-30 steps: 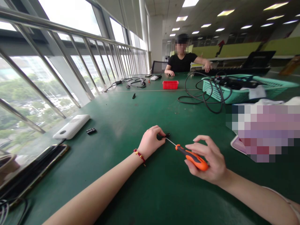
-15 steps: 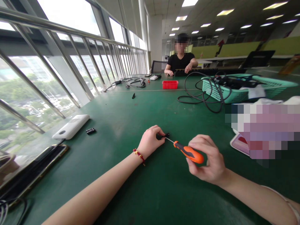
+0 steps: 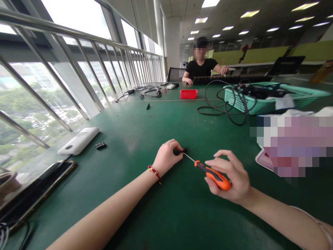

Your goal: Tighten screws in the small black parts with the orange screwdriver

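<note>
My left hand [image 3: 168, 156] pinches a small black part [image 3: 185, 150] low over the green table; the fingers cover most of it, so its kind is unclear. An orange and dark grey screwdriver [image 3: 213, 175] slants up toward me, its thin metal tip at the black part. Around its handle curl the fingers of my right hand [image 3: 231, 177], with the index finger lifted off. Left of my hands lies another small black part [image 3: 101, 146], beside a white power bank [image 3: 79, 140].
A phone [image 3: 39, 191] with a cable lies at the left edge by the railing. Farther back are a red tray [image 3: 188, 94], a teal basket [image 3: 264, 106] of cables and a tiny black piece [image 3: 148, 106]. A co-worker [image 3: 201, 67] sits at the far end.
The screwdriver handle has shifted slightly right and toward me, and my right fingers have loosened. My left hand stays put. The co-worker's one hand has moved to the right.
</note>
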A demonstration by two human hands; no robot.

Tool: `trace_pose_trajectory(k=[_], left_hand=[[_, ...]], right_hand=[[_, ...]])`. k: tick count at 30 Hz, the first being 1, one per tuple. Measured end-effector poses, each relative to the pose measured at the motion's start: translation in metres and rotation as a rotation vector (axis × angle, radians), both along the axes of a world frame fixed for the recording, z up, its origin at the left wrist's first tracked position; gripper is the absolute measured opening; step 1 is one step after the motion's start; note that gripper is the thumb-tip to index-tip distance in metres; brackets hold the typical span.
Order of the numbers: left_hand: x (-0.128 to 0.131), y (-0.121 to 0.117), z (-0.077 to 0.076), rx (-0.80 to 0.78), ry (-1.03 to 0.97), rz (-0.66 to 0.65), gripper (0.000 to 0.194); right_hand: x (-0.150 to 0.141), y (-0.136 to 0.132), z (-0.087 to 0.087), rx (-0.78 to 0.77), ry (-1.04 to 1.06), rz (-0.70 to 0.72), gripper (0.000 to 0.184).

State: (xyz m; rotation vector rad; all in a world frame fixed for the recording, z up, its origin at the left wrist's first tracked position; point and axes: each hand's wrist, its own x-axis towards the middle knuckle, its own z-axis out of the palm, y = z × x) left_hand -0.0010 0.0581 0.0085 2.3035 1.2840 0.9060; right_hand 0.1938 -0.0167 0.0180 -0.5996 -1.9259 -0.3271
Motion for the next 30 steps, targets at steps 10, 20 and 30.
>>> trace_pose_trajectory(k=[10, 20, 30], left_hand=[[-0.0005, 0.0009, -0.0006, 0.01, 0.003, 0.001, 0.007], [0.0005, 0.0, 0.0004, 0.018, 0.005, 0.0, 0.007], [0.0001, -0.0001, -0.0001, 0.021, 0.011, -0.005, 0.008]], right_hand=[[0.0011, -0.0012, -0.0001, -0.012, -0.037, 0.005, 0.037], [0.0001, -0.0012, 0.0003, -0.021, -0.054, 0.002, 0.037], [0.0001, -0.0018, -0.0003, -0.037, -0.022, 0.022, 0.04]])
